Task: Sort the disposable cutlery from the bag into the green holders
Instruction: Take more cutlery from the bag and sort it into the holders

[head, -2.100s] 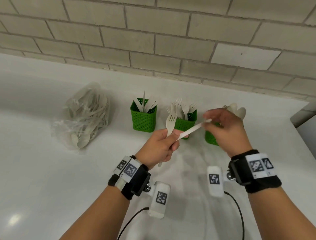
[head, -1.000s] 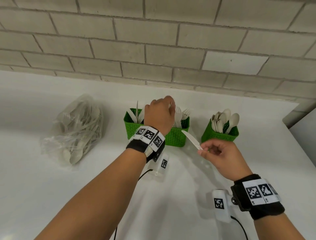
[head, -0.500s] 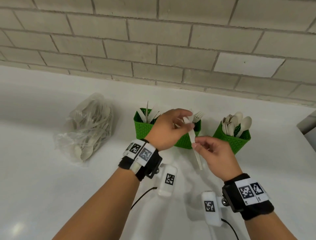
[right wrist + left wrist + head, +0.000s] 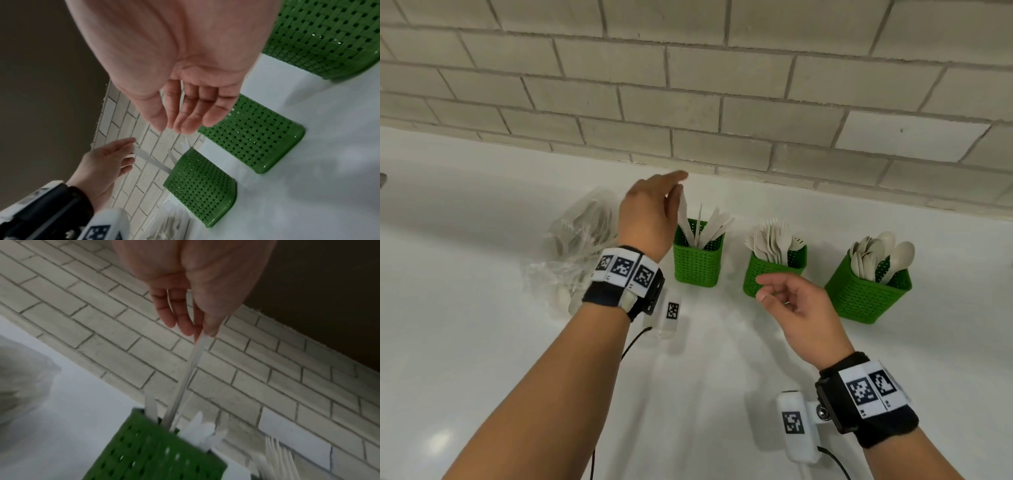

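The step in hand is dropping a knife (image 4: 683,219) into the knife holder (image 4: 698,262), the green holder nearest the bag (image 4: 575,246). The left hand (image 4: 650,214) hovers above that holder, its grip pinching the knife's top end between thumb and fingertips (image 4: 186,321); the knife's lower end already sits inside the holder among the other knives. The right hand (image 4: 799,308) hangs in front of the fork holder (image 4: 774,274), fingers relaxed and holding nothing. The spoon holder (image 4: 868,294) stands beyond the fork holder, farthest from the bag. Next, I judge, the pinch must let go so the knife settles, then a hand reaches to the bag on the bench (image 4: 482,342) for more cutlery.
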A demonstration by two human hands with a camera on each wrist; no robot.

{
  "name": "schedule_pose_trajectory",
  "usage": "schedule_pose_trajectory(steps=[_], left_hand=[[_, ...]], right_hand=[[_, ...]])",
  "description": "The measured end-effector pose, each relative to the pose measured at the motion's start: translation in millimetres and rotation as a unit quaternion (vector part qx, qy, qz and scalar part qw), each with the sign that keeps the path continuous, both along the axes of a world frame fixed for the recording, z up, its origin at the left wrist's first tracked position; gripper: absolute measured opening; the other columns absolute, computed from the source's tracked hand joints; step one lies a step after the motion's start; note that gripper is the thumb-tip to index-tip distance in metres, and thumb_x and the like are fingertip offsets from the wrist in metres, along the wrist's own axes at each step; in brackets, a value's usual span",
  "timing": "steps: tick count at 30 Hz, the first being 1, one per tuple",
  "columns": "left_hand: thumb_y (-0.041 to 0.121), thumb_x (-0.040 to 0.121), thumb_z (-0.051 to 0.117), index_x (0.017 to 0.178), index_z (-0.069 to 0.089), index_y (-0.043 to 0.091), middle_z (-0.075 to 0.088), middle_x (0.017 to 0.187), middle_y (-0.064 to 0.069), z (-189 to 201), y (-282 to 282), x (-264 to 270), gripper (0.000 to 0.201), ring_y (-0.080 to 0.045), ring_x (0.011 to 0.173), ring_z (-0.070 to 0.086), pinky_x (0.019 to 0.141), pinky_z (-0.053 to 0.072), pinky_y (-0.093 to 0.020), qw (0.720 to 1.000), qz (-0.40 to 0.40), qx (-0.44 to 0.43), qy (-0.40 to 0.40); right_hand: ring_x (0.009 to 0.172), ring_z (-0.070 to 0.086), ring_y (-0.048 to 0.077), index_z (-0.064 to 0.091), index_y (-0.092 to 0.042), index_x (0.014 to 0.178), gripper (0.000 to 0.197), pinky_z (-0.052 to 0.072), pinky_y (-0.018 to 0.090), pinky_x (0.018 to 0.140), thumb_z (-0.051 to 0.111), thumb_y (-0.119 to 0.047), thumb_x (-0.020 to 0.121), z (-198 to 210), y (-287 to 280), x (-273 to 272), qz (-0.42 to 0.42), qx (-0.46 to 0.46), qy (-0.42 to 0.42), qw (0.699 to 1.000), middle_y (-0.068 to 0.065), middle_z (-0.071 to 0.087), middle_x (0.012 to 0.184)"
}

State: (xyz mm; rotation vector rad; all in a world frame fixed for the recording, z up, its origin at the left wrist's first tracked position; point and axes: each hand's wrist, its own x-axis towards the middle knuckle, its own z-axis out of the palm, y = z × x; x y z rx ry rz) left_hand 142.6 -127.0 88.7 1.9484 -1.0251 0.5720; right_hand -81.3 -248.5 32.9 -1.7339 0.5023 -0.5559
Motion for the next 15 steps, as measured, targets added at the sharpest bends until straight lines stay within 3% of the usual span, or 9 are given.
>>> schedule_pose_trajectory(steps=[5,8,11,15], left_hand=[[0.015,0.093,0.058,0.108,0.074,0.014,0.075,0.085,-0.005,-30.6,-14.7,0.2,0.022,-0.031,0.072,0.061,0.067,0.050,-0.043,0.998,0.011,0.049,-0.025],[0.012,0.088,0.063,0.102,0.076,0.015,0.072,0.087,-0.008,-43.5,-18.9,-0.3,0.020,-0.036,0.076,0.059,0.064,0.047,-0.041,0.995,0.021,0.094,-0.014],[0.014,0.091,0.062,0.117,0.070,0.013,0.065,0.105,-0.013,-41.0,-20.2,-4.0,0.027,-0.038,0.094,0.057,0.075,0.045,-0.043,0.991,0.025,0.129,0.036],[0.030,0.094,0.057,0.136,0.055,0.023,0.053,0.124,-0.008,-27.4,-7.7,-10.8,0.043,-0.026,0.112,0.051,0.097,0.040,-0.041,0.988,-0.001,0.091,0.125]], right_hand=[[0.077,0.058,0.010,0.069,-0.022,0.099,0.021,0.048,0.022,0.073,0.068,-0.005,0.087,-0.3,-0.2,-3.8,0.008,-0.006,0.007,1.000,0.003,0.068,0.089],[0.078,0.059,0.010,0.069,-0.023,0.098,0.021,0.048,0.022,0.073,0.067,-0.005,0.087,-0.9,-1.5,-6.0,0.010,-0.009,0.014,1.000,0.004,0.068,0.089],[0.077,0.059,0.010,0.069,-0.021,0.099,0.020,0.048,0.020,0.072,0.068,-0.005,0.087,-1.7,-0.3,-3.7,0.014,-0.007,0.020,1.000,0.006,0.068,0.091],[0.076,0.058,0.008,0.069,-0.019,0.101,0.020,0.047,0.018,0.071,0.067,-0.005,0.087,-2.0,3.6,-0.2,0.023,-0.003,0.031,0.999,0.003,0.067,0.088]])
